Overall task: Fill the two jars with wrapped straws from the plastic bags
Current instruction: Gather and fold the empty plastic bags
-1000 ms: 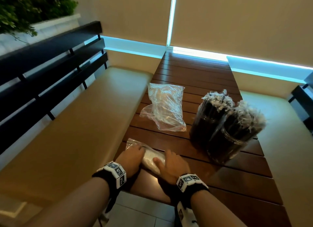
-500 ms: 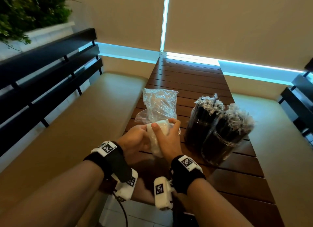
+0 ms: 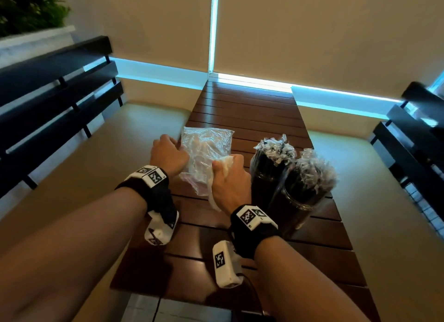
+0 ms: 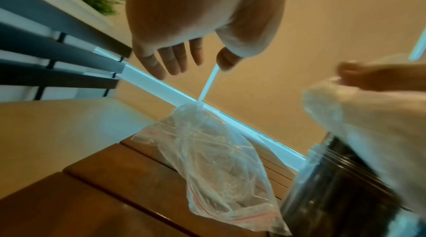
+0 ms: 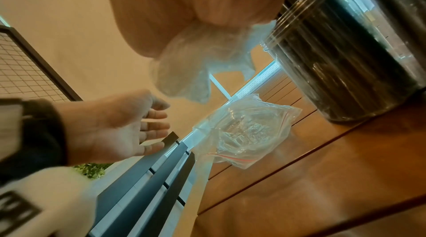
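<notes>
Two clear jars [image 3: 271,177] [image 3: 305,196], packed with black wrapped straws, stand side by side on the right of the brown slatted table [image 3: 252,105]. A clear zip bag [image 3: 206,151] lies flat on the table left of them. My right hand [image 3: 228,177] grips a crumpled, rolled-up clear bag [image 3: 222,165] just above the table beside the nearer jar; the right wrist view shows the same rolled bag [image 5: 196,62] bunched in the fist. My left hand [image 3: 168,148] hovers at the flat bag's left edge, and in the left wrist view the left hand [image 4: 202,64] has loose fingers holding nothing above the flat bag [image 4: 207,159].
Cushioned benches [image 3: 84,177] with dark slatted backs run along both sides of the table. Beige blinds close off the far end. A planter [image 3: 28,16] sits at the upper left. The table's near edge is below my wrists.
Both hands lifted the small bag from the table's near edge and rolled it. The left hand has since let go and moved forward to the flat bag; the right hand keeps the rolled bag.
</notes>
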### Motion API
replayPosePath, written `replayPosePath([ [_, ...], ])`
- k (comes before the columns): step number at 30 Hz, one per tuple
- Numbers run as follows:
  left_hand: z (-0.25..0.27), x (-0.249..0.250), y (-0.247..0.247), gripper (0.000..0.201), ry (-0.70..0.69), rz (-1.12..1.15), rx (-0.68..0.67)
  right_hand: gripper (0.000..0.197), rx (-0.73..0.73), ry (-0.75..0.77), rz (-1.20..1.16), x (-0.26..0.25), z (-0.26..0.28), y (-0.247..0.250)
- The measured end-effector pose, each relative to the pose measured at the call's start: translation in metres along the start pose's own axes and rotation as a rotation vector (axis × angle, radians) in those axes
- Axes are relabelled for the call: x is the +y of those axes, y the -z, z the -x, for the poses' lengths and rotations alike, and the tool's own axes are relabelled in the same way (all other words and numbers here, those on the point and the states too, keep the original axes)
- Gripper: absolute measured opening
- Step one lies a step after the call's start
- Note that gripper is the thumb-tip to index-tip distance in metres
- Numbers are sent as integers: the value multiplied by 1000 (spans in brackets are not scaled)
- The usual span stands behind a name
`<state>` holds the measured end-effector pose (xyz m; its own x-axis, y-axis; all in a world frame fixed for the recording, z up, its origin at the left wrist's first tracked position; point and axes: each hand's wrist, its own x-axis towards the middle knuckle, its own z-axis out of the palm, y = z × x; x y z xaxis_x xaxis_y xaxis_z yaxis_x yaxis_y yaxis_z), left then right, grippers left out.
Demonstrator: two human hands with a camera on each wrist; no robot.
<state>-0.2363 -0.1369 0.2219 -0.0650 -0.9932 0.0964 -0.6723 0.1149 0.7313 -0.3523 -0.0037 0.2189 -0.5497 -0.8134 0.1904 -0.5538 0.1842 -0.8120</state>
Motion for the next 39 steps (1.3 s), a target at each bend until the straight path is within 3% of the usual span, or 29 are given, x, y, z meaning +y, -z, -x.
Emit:
replayPosePath([
  [5, -15, -5, -24, 73, 163, 40, -63, 32, -28, 10, 2, 12, 4, 5],
  [8, -15, -2, -40, 78, 258, 13, -158, 31, -98, -18, 41, 18, 6, 11],
  [11, -18, -13, -50, 53, 227, -69, -311, 30, -167, -4, 189, 22, 5, 17],
  [13, -23, -30, -52, 34, 197, 12, -445, 29, -164, 24, 258, 27, 3, 18],
  [15, -22, -41, -42, 11, 187, 152, -413, 27, -151, 15, 210, 28, -1, 17],
  [17, -9, -37, -12, 4, 105, 166, -293, 21, -176, 5, 145, 24, -8, 15],
  [18, -7, -38, 2, 10, 42, 122, -260, 25, -198, -22, 104, 24, -13, 13],
  [20, -2, -44, 25, 24, -96, 68, -244, 61, -211, -105, -69, 22, -22, 6],
  [23, 9, -52, 58, 17, -206, 164, -178, 109, -202, -298, -465, 15, -33, -4],
  [24, 13, -53, 69, 24, -214, 209, -161, 121, -229, -380, -552, 13, -36, -6],
  [25, 18, -52, 78, 32, -197, 253, -170, 127, -256, -454, -610, 9, -35, -6],
  [28, 32, -53, 101, 15, -274, 269, -286, 132, -326, -566, -705, 9, -34, -11],
  [30, 32, -60, 110, 28, -320, 129, -329, 117, -414, -553, -746, 7, -28, -15],
  [33, 29, -73, 118, 36, -309, -93, -363, 44, -471, -385, -775, -16, -14, -12],
  [35, 28, -73, 127, 26, -287, -214, -346, 17, -451, -320, -763, -28, -8, -8],
  [36, 23, -75, 133, 41, -257, -205, -344, 13, -414, -282, -746, -31, -6, -6],
  [39, 13, -66, 164, 94, -127, 105, -308, 6, -320, -160, -656, -25, -3, 2],
])
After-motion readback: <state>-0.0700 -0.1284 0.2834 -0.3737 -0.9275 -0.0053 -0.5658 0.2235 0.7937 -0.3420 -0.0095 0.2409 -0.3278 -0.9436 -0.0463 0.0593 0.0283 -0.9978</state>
